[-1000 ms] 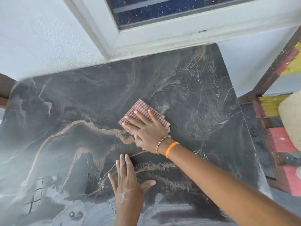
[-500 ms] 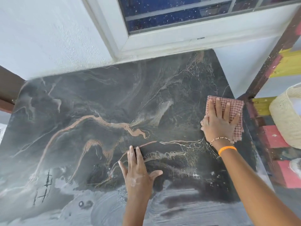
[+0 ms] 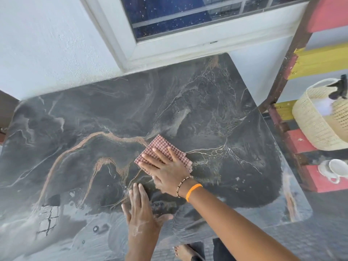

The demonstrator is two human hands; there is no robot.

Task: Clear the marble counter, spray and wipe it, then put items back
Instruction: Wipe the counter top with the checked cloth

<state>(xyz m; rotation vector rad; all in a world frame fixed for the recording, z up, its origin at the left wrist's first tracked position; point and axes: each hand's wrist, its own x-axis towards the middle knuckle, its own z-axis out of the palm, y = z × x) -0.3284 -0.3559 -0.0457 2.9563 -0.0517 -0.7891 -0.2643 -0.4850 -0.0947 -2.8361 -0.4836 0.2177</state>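
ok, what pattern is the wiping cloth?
The cloth is a small red-and-white check, folded flat under the right hand. Head view, the only one.

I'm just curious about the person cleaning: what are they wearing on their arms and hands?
Both arms are bare, with no sleeves or gloves. The right hand has two bands at its wrist: a thin beaded bracelet and an orange wristband. The left hand wears nothing.

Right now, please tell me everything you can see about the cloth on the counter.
The cloth is a small folded square of woven fabric in a red and white check. It lies flat near the middle of the dark marble counter. The right hand presses on its near half with spread fingers; the far corner stays uncovered.
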